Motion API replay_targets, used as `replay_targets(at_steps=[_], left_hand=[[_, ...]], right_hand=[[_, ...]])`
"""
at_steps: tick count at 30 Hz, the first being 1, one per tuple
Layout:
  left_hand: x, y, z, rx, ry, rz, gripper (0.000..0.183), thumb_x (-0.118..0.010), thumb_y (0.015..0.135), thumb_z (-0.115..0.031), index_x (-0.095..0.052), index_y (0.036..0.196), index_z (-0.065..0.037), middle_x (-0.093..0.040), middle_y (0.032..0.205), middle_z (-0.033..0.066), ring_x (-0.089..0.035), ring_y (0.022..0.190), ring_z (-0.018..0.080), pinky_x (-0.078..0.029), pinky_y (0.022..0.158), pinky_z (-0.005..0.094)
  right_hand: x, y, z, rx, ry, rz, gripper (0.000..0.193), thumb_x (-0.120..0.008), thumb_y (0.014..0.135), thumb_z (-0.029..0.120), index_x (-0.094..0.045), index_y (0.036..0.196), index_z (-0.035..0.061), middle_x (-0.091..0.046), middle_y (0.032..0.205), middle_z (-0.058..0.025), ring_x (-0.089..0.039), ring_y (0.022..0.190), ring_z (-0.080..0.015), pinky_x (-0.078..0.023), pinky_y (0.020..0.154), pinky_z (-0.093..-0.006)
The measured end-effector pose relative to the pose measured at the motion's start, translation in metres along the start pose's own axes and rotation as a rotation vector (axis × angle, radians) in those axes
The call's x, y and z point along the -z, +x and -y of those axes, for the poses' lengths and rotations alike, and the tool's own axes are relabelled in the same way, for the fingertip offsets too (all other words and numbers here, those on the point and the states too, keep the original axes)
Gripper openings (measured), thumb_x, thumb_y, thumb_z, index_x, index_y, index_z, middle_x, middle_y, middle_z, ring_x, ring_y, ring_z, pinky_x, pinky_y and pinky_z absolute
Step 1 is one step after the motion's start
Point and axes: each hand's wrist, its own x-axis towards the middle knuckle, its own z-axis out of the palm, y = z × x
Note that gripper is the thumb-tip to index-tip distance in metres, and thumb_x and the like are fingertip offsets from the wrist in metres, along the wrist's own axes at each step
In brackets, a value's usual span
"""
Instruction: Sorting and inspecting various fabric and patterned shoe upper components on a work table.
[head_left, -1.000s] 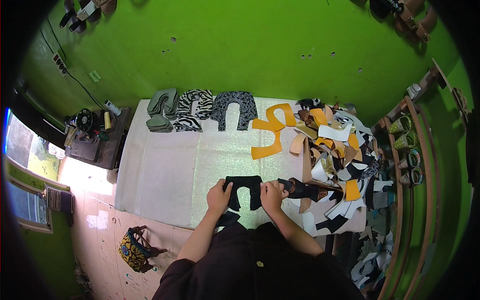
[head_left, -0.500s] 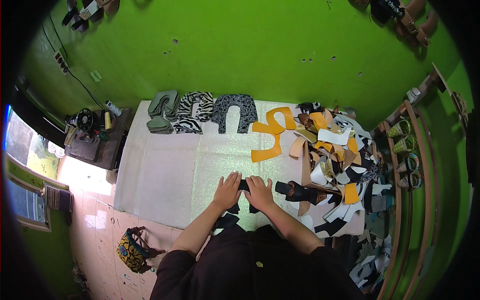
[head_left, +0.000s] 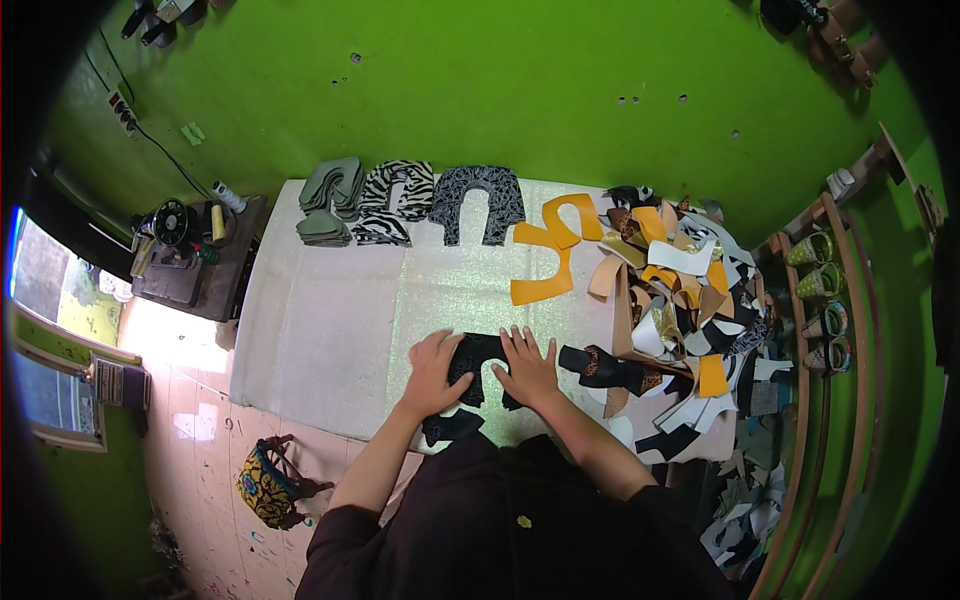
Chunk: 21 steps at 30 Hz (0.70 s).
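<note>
A black U-shaped cut piece (head_left: 483,348), faintly patterned, lies on the pale tabletop in front of me, its curve away from me. Along its left side rests my left hand (head_left: 431,376), thumb stretched onto the piece and fingers bent a little but not gripping. My right hand (head_left: 528,372) lies at its right side with fingers spread, touching the edge. Both hands are open. Closer to my body, a smaller black patterned piece (head_left: 452,427) sits on the table. Black shoe uppers with leopard-print trim (head_left: 600,368) lie just right of my right hand.
Stacks of grey-green pieces (head_left: 332,190), zebra-print pieces (head_left: 398,188) and black-and-grey U-shaped pieces (head_left: 478,180) line the far edge. Yellow pieces (head_left: 541,290) adjoin a heap of scraps (head_left: 690,300) at right. A sewing machine (head_left: 172,225) stands left; a shoe rack (head_left: 838,270) stands right.
My hands have moved apart from the top of the black piece to its two sides, uncovering its middle. The whole view has shifted slightly.
</note>
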Motion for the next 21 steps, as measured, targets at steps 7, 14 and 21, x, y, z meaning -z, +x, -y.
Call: replay_targets(at_steps=[7,14,21], left_hand=[[0.027,-0.076,-0.008,0.066,-0.004,0.282,0.04,-0.072,0.066,-0.038,-0.063,0.095,-0.013,-0.059,0.094,0.0053,-0.053,0.094,0.0241,-0.032,0.083,0.0377],[0.011,-0.095,0.019,0.13,-0.251,0.035,0.023,-0.069,0.074,-0.023,-0.064,0.089,-0.006,-0.063,0.075,0.0084,-0.058,0.069,0.0257,-0.044,0.065,0.0355],[0.027,-0.071,-0.006,0.568,-1.173,-0.012,0.032,-0.065,0.082,-0.009,-0.048,0.109,-0.004,-0.06,0.071,0.001,-0.052,0.065,0.0058,-0.041,0.059,0.0228]], right_hand=[[0.016,-0.012,0.019,-0.014,0.151,-0.196,0.06,-0.044,0.089,0.041,-0.027,0.14,0.0139,-0.02,0.146,-0.0159,-0.016,0.135,-0.037,-0.005,0.1,-0.0664],[0.024,-0.029,0.041,0.157,0.428,-0.334,0.049,-0.059,0.081,0.029,-0.046,0.124,0.0089,-0.042,0.127,-0.0161,-0.034,0.123,-0.0308,-0.016,0.101,-0.0466],[0.023,-0.042,0.047,0.135,1.408,0.344,0.066,-0.07,0.078,0.029,-0.037,0.131,0.0061,-0.049,0.117,-0.0143,-0.052,0.101,-0.0211,-0.035,0.096,-0.0385]])
